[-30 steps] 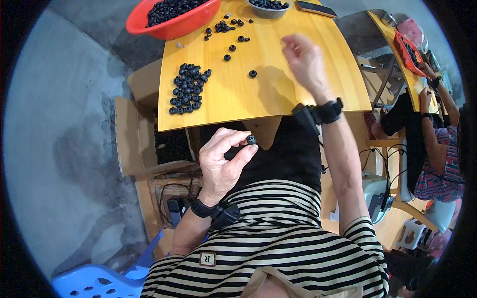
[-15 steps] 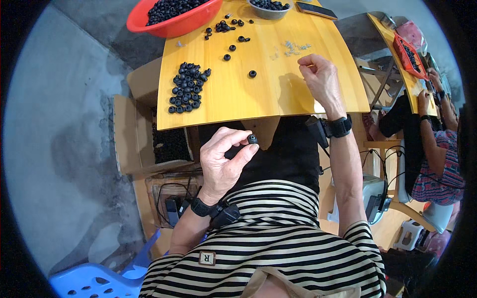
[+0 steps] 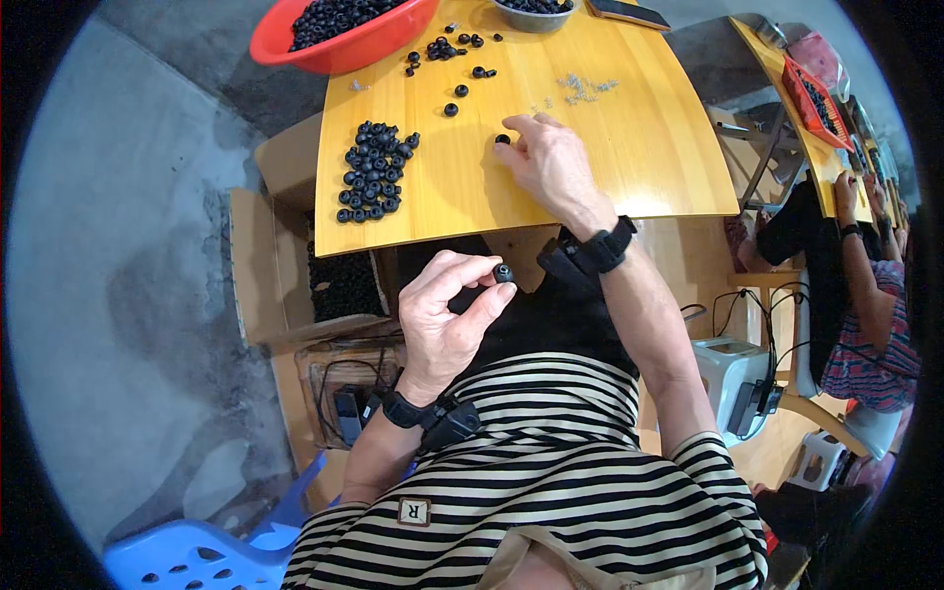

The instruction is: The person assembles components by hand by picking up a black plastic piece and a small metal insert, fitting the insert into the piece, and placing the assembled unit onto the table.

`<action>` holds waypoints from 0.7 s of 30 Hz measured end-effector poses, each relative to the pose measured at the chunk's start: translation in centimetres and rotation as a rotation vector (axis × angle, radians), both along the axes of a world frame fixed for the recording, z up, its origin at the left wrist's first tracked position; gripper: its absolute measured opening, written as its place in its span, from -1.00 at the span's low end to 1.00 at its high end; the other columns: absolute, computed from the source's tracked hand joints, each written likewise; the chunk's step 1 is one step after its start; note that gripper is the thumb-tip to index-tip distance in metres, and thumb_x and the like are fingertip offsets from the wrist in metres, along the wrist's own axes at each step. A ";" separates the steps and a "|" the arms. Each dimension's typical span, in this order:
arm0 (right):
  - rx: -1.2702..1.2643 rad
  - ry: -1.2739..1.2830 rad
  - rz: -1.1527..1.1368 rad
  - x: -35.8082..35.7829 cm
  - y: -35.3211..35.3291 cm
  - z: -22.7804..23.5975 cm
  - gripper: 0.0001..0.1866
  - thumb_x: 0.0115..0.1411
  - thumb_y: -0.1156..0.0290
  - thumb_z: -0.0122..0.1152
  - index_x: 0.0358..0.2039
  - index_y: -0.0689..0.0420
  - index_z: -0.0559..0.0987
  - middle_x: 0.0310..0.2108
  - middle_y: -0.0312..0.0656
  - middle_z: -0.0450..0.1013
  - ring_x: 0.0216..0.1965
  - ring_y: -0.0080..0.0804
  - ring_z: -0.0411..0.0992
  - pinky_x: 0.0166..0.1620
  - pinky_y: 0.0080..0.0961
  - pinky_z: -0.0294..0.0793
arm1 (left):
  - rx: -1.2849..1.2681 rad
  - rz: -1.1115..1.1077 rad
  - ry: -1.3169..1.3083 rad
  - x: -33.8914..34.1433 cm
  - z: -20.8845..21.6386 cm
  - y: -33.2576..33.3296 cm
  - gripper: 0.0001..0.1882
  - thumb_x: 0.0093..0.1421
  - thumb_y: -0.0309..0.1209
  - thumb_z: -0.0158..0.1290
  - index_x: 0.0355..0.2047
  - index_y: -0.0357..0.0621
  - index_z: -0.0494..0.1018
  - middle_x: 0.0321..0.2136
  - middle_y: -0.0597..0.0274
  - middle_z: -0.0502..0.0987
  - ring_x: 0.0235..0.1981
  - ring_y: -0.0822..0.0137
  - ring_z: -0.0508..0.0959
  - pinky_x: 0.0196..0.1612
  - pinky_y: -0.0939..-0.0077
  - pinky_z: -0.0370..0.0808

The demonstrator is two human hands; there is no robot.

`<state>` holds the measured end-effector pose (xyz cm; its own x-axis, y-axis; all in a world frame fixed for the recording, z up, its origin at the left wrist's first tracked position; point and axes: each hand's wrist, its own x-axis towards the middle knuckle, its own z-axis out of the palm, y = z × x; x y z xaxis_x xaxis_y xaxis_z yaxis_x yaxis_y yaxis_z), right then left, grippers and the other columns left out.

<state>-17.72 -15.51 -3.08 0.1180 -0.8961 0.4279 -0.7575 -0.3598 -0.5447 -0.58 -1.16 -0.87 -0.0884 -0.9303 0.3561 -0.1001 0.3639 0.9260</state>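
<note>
My left hand (image 3: pixel 447 310) is in front of the table's near edge, pinching a small round black part (image 3: pixel 502 273) between thumb and fingertips. A small light ring shows on the part's face. Over the tabletop, my right hand (image 3: pixel 549 162) has its thumb and index finger apart beside another round black part (image 3: pixel 502 140). That part lies on the wood, partly hidden by the fingers; whether they touch it I cannot tell. Small clear pieces (image 3: pixel 582 88) are scattered beyond my right hand. A cluster of black parts (image 3: pixel 372 172) stands at the table's left.
At the back of the yellow table (image 3: pixel 452 197) are a red basin (image 3: pixel 339 57) and a grey bowl (image 3: pixel 536 20), both holding black parts, and a phone (image 3: pixel 629 13). An open cardboard box (image 3: pixel 265 265) stands left below. A co-worker's arm (image 3: pixel 865 270) shows at another table, right.
My right hand has moved left from near the clear pieces to the lone black part, its fingers spreading around it. My left hand stays in place with its part.
</note>
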 end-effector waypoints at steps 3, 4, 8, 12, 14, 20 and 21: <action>0.088 0.182 -0.051 0.6 -0.6 -0.1 -0.71 0.12 0.31 0.26 -0.20 0.23 0.61 -0.46 -0.03 0.51 -0.36 -0.07 0.52 -0.24 -0.20 0.49 | 0.002 -0.003 -0.010 0.0 0.0 -0.1 -0.69 0.02 -0.67 0.25 -0.18 -0.34 0.57 -0.34 0.18 0.54 -0.34 0.43 0.51 -0.20 0.62 0.45; 0.089 0.182 -0.054 0.4 -0.8 -0.5 -0.71 0.12 0.31 0.26 -0.20 0.23 0.61 -0.46 -0.03 0.51 -0.36 -0.07 0.52 -0.24 -0.20 0.49 | 0.002 -0.006 -0.011 0.0 0.1 -0.2 -0.69 0.02 -0.67 0.25 -0.18 -0.34 0.57 -0.34 0.18 0.54 -0.34 0.43 0.51 -0.20 0.62 0.45; 0.124 -0.173 0.053 -0.5 0.8 0.0 -0.74 0.13 0.35 0.24 -0.23 0.26 0.59 -0.41 0.04 0.53 -0.36 -0.05 0.53 -0.24 -0.24 0.52 | -0.012 -0.003 -0.013 0.2 0.2 -0.2 -0.70 0.02 -0.69 0.24 -0.18 -0.34 0.57 -0.33 0.18 0.55 -0.34 0.43 0.50 -0.20 0.62 0.45; 0.178 -0.288 0.015 -2.2 2.6 1.1 -0.78 0.14 0.38 0.19 -0.29 0.28 0.57 -0.37 0.11 0.54 -0.31 0.01 0.54 -0.19 -0.24 0.53 | 0.026 -0.033 -0.006 -0.2 -0.2 -0.2 -0.71 0.02 -0.69 0.24 -0.19 -0.35 0.57 -0.33 0.18 0.55 -0.34 0.44 0.51 -0.21 0.62 0.45; 0.116 -0.185 -0.029 -2.4 2.0 0.4 -0.77 0.13 0.38 0.19 -0.28 0.28 0.57 -0.35 0.11 0.54 -0.30 0.03 0.54 -0.18 -0.21 0.52 | 0.038 -0.051 -0.025 -0.7 -0.1 -0.1 -0.71 0.01 -0.69 0.24 -0.19 -0.35 0.57 -0.32 0.18 0.55 -0.33 0.44 0.51 -0.21 0.62 0.45; 0.009 -0.089 0.004 -0.1 -0.6 -0.5 -0.78 0.12 0.41 0.19 -0.24 0.23 0.58 -0.40 0.03 0.53 -0.33 -0.04 0.52 -0.21 -0.21 0.50 | 0.029 -0.013 -0.046 -0.4 0.4 0.1 -0.70 0.01 -0.69 0.24 -0.19 -0.36 0.57 -0.35 0.19 0.55 -0.35 0.44 0.50 -0.20 0.62 0.45; 0.007 -0.086 -0.001 0.0 -0.8 -0.5 -0.78 0.12 0.41 0.19 -0.24 0.23 0.58 -0.40 0.03 0.53 -0.33 -0.04 0.52 -0.21 -0.21 0.50 | 0.035 -0.004 -0.062 -0.2 0.4 0.1 -0.70 0.01 -0.69 0.24 -0.18 -0.36 0.57 -0.35 0.19 0.55 -0.35 0.44 0.50 -0.20 0.62 0.44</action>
